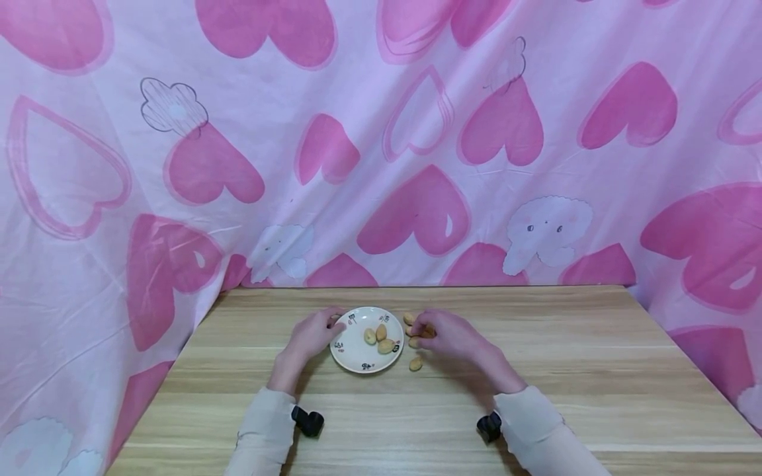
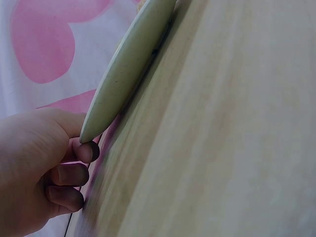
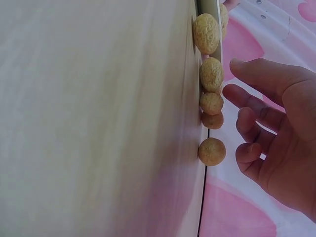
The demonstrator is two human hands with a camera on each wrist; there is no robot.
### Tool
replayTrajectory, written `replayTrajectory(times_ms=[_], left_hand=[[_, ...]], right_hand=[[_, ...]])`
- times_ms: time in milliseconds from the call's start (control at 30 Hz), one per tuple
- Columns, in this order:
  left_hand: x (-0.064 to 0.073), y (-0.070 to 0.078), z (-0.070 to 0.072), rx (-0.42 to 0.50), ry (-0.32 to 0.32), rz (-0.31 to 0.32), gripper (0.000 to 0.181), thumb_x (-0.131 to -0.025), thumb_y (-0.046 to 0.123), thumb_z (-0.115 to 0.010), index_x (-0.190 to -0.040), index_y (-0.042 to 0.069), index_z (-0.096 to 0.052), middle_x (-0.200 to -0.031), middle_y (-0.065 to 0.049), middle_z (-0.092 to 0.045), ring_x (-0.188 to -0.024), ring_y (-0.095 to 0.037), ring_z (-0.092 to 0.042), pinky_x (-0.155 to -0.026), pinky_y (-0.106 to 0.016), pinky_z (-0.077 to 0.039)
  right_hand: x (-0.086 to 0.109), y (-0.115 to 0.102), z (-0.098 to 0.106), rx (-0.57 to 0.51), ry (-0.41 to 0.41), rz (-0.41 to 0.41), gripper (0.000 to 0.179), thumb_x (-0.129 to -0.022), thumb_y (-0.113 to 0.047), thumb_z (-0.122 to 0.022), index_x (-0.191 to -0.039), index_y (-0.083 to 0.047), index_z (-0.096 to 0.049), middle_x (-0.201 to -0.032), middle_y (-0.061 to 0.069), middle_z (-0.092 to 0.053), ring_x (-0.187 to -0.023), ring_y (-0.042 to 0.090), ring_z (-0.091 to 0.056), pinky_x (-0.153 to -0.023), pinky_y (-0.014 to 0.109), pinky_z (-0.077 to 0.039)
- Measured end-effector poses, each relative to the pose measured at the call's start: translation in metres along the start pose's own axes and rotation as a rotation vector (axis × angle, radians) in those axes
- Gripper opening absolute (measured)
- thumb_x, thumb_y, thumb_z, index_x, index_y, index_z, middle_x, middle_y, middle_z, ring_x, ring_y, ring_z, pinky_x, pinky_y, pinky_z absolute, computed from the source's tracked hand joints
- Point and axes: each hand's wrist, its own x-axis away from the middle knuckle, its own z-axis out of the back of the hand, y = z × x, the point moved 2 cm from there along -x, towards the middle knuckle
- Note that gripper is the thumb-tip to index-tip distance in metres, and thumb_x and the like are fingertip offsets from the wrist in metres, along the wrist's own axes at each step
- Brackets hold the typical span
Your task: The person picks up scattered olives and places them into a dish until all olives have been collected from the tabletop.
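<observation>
A white plate (image 1: 351,354) with small dark and red marks lies on the table, and 3 walnuts (image 1: 386,346) rest in it. My left hand (image 1: 312,334) pinches its left rim, thumb above and index finger below, as the left wrist view of the plate (image 2: 118,81) shows. Right of the plate several more walnuts (image 1: 409,318) lie on the wood, one walnut (image 1: 415,363) nearer to me. Over this group hovers my right hand (image 1: 449,336), partly hiding it. In the right wrist view the fingers (image 3: 256,106) are loosely bent, apart from the walnuts (image 3: 212,151), holding nothing.
The wooden table (image 1: 381,423) runs back to a pink curtain (image 1: 417,132) printed with hearts, which also hangs along both sides. On each sleeve sits a small black wrist camera (image 1: 308,422).
</observation>
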Motion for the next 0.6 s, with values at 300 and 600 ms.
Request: replayTrajectory(times_ms=[300,600], left_hand=[[-0.001,-0.0001,-0.0001,-0.007,0.006,-0.004,0.033,-0.095,0.031,-0.065,-0.127,0.022,-0.066,-0.105,-0.007,-0.073,-0.098,-0.024,-0.067,-0.087,-0.048,-0.051],[-0.0013,-0.0011,-0.001,-0.01,0.008,0.005,0.034,-0.096,0.033,-0.064,-0.128,0.023,-0.065,-0.107,-0.007,-0.073,-0.1,-0.023,-0.067,-0.089,-0.048,-0.051]], right_hand=[[-0.0031,0.0013,-0.0008,0.003,-0.02,-0.005,0.011,-0.088,-0.02,-0.075,-0.099,-0.019,-0.073,-0.093,-0.007,-0.064,-0.085,0.013,-0.057,-0.084,0.037,-0.049],[-0.007,-0.0013,-0.0069,0.047,-0.054,0.006,0.018,-0.085,-0.01,-0.071,-0.098,-0.021,-0.074,-0.093,-0.007,-0.06,-0.084,0.013,-0.052,-0.079,0.033,-0.044]])
